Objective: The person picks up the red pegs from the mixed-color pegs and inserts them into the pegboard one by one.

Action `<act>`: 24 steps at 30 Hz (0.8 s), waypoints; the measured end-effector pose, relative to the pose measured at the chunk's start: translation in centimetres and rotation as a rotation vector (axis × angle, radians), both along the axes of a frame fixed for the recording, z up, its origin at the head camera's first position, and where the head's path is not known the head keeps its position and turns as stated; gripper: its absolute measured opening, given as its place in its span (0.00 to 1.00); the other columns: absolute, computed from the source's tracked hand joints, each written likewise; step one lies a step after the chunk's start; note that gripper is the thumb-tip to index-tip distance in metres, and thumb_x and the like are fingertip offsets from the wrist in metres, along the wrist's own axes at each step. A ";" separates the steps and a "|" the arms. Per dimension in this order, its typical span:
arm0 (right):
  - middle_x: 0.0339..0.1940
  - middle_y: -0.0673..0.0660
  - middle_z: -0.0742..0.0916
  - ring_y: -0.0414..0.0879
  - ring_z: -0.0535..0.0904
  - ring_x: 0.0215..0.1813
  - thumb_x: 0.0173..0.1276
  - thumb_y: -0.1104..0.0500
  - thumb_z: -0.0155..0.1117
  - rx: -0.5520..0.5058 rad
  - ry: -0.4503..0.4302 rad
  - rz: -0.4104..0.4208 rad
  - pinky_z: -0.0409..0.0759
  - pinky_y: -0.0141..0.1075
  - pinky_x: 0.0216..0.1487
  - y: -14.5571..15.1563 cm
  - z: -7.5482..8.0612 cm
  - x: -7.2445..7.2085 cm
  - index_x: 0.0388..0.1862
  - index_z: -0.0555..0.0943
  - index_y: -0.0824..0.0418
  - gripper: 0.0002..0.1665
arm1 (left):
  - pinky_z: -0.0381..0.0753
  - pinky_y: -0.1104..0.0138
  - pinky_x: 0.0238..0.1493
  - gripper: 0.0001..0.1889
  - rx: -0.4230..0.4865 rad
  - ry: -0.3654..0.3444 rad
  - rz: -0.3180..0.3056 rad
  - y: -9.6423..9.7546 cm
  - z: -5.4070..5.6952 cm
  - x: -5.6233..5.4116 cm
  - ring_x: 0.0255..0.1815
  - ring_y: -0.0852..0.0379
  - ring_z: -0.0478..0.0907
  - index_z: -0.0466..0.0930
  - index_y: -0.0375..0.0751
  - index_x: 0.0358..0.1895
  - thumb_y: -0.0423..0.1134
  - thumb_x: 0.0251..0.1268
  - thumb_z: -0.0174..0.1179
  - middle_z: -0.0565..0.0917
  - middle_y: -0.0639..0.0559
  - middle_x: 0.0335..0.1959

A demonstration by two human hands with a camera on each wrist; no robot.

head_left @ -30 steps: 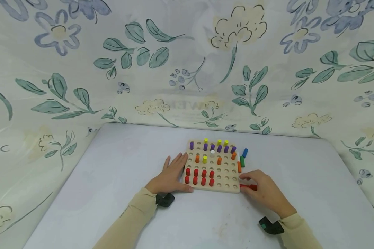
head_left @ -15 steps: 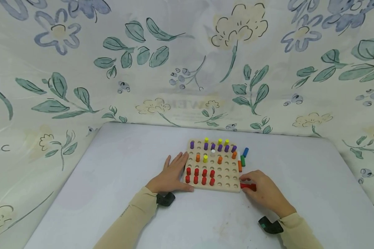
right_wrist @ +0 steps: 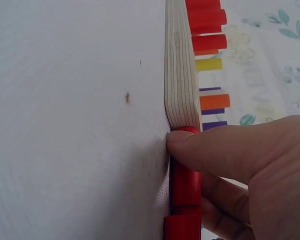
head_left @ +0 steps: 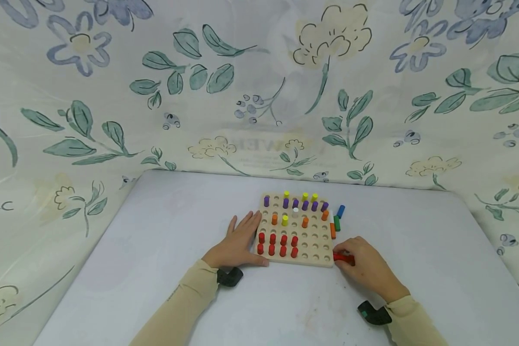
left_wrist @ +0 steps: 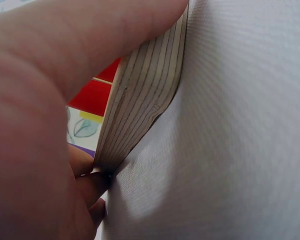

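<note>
A wooden pegboard (head_left: 310,251) with rows of round holes lies on the table. My left hand (head_left: 232,247) rests with spread fingers against its left side, the thumb (left_wrist: 115,30) along the front edge. Beside the board's right edge, my right hand (head_left: 367,266) pinches a red peg (right_wrist: 186,182) lying on its side, its end right at the board's corner. A second red peg (right_wrist: 183,227) lies in line with it in the right wrist view. Red pegs (head_left: 283,240) stand in two rows at the board's front left.
Purple pegs (head_left: 314,206), yellow pegs (head_left: 305,196), orange pegs (head_left: 304,222) and a white peg (head_left: 295,211) stand farther back on the board. Loose blue (head_left: 340,211), green (head_left: 337,223) and orange pegs lie along its right side. A floral sheet hangs behind the white table (head_left: 190,206).
My right forefinger has come down onto the red peg, and the hand has drawn slightly closer round it. My left hand and the board keep their place.
</note>
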State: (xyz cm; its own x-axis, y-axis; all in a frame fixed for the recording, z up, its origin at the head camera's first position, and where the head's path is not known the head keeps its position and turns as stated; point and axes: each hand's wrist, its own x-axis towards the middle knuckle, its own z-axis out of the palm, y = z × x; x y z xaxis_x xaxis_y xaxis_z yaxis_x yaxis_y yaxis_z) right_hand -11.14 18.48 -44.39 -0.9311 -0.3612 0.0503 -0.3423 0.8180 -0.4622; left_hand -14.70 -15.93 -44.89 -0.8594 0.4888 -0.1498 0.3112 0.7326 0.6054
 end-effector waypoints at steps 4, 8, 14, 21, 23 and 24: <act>0.40 0.49 0.85 0.43 0.78 0.44 0.59 0.62 0.77 0.013 0.028 0.015 0.83 0.43 0.47 0.0 0.0 0.1 0.44 0.87 0.58 0.14 | 0.22 0.44 0.76 0.64 -0.004 0.003 0.002 0.0 0.0 0.0 0.83 0.46 0.34 0.41 0.34 0.81 0.61 0.50 0.74 0.45 0.43 0.83; 0.39 0.49 0.86 0.43 0.78 0.44 0.58 0.62 0.78 0.019 0.058 0.026 0.84 0.43 0.47 0.1 0.0 0.1 0.43 0.88 0.58 0.13 | 0.22 0.44 0.76 0.64 -0.006 0.004 0.002 0.0 -0.1 0.0 0.83 0.46 0.35 0.42 0.34 0.81 0.61 0.50 0.74 0.45 0.43 0.83; 0.40 0.48 0.85 0.43 0.78 0.45 0.60 0.61 0.77 0.019 0.046 0.012 0.84 0.42 0.47 0.0 0.2 0.0 0.44 0.87 0.57 0.12 | 0.22 0.44 0.76 0.65 -0.007 0.005 0.004 -0.1 -0.2 0.0 0.83 0.46 0.35 0.41 0.35 0.81 0.61 0.50 0.74 0.45 0.43 0.83; 0.41 0.49 0.85 0.43 0.76 0.45 0.63 0.59 0.75 0.007 0.040 -0.022 0.83 0.41 0.47 0.1 0.7 0.1 0.45 0.86 0.56 0.11 | 0.22 0.44 0.76 0.65 -0.014 0.005 0.006 -0.1 -0.5 -0.1 0.83 0.47 0.34 0.41 0.36 0.81 0.62 0.50 0.73 0.45 0.44 0.83; 0.42 0.50 0.85 0.44 0.76 0.45 0.64 0.59 0.74 -0.006 0.043 -0.032 0.83 0.42 0.47 0.1 0.8 0.2 0.45 0.86 0.57 0.11 | 0.22 0.45 0.76 0.65 -0.017 0.005 0.007 -0.1 -0.5 -0.1 0.83 0.47 0.34 0.41 0.36 0.81 0.62 0.50 0.73 0.45 0.44 0.83; 0.42 0.50 0.85 0.44 0.76 0.45 0.64 0.59 0.74 -0.010 0.047 -0.035 0.83 0.42 0.47 0.1 0.8 0.2 0.45 0.86 0.57 0.11 | 0.22 0.45 0.76 0.65 -0.022 0.005 0.007 -0.1 -0.4 -0.1 0.83 0.47 0.34 0.41 0.36 0.81 0.62 0.50 0.73 0.44 0.44 0.83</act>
State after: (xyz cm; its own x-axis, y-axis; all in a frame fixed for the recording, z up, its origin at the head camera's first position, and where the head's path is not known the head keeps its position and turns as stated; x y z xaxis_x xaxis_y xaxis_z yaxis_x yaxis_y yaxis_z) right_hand -10.98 18.59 -43.60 -0.9398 -0.3273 0.0978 -0.3347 0.8253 -0.4548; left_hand -14.78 -16.03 -45.34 -0.8636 0.4795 -0.1560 0.3092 0.7478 0.5875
